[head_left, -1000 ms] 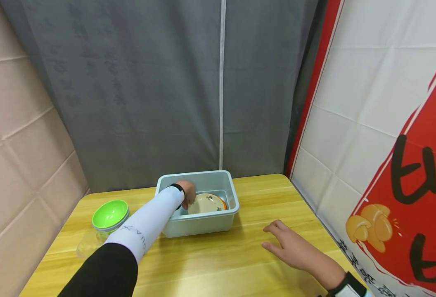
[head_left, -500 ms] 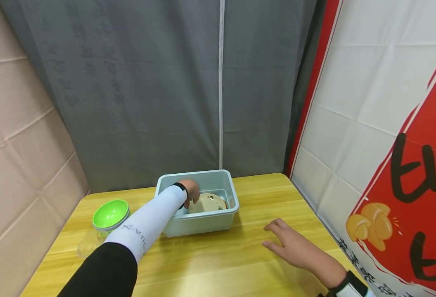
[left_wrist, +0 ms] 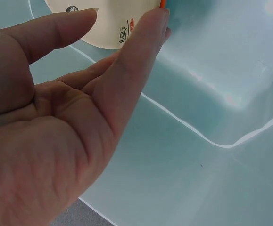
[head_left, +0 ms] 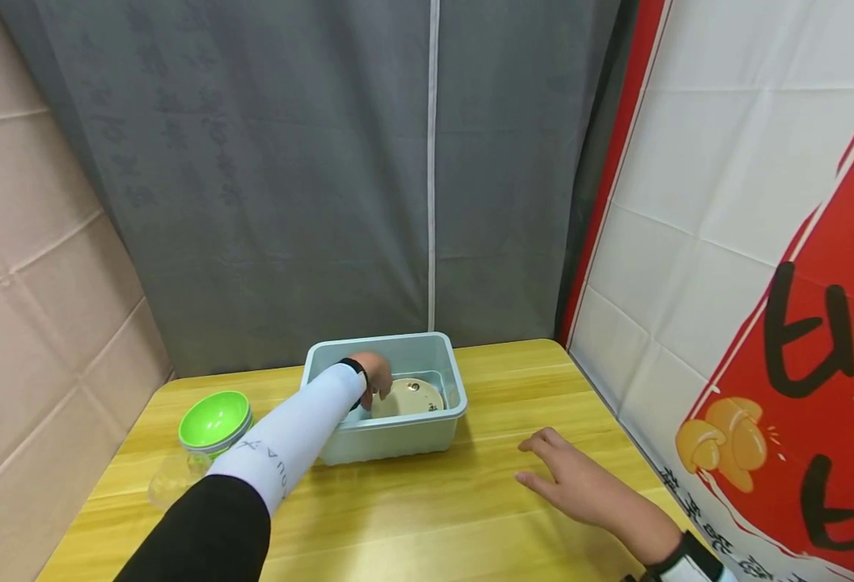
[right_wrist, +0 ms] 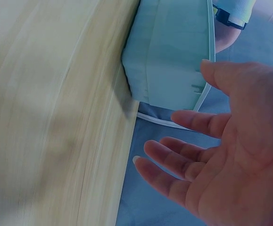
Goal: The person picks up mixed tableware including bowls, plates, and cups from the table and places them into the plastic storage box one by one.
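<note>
Two hands, one table (head_left: 398, 517) of yellow wood. Pinkish wall cloth (head_left: 41, 267), well L of the L hand (head_left: 376, 376), comes down along the table's L edge. Next, L of the grip & nearer the camera, a clear see-through item (head_left: 165, 483), partly behind the sleeve, w/ a bowl stack (head_left: 214, 419) just beyond it, green one on top. White-sleeved forearm (head_left: 303, 424) crosses the near-L corner of the tub (head_left: 391, 443), covering that bit of rim. L hand is down inside the tub, toward its L side; thumb & fingers stand apart, can't tell if a fingertip touches the plate (head_left: 408, 398). Cream plate lies in the tub just R of & under the L hand, L part hidden by it; orange bit of rim shows by the fingertips in L wrist view. Behind the grip: tub's far wall, then table's back edge & grey curtain (head_left: 289, 202), tight room. R of the tub, wide stretch of wood btwn it & R hand (head_left: 568, 485), which hangs over the table, fingers loosely spread, thumb apart. Just past R hand, table's R edge, then white-&-red wall cloth (head_left: 725, 162)
</note>
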### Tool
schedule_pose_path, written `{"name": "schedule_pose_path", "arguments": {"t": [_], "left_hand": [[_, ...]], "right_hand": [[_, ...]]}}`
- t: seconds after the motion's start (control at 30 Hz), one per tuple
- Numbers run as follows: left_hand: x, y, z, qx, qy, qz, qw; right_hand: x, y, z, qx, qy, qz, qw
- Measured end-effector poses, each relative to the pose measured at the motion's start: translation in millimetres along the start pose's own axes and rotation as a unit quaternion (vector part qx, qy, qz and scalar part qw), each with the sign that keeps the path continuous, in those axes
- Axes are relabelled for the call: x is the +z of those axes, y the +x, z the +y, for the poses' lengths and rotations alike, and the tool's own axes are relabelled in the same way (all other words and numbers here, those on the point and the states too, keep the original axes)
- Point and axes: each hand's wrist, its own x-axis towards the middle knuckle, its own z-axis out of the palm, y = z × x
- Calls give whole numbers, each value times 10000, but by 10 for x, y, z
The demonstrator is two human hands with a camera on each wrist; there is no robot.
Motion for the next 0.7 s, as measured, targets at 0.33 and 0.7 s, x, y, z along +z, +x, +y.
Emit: {"name": "schedule_pose_path", "arguments": {"t": [0.33, 0.7], "left_hand": [[-132, -193, -132, 287, -230, 335, 9988], [-220, -982, -407, 1980, -504, 1803, 9622]], "right_hand": [[-13, 85, 46, 29, -128, -33, 9999], [-10, 185, 53, -155, -117, 128, 9997]]}}
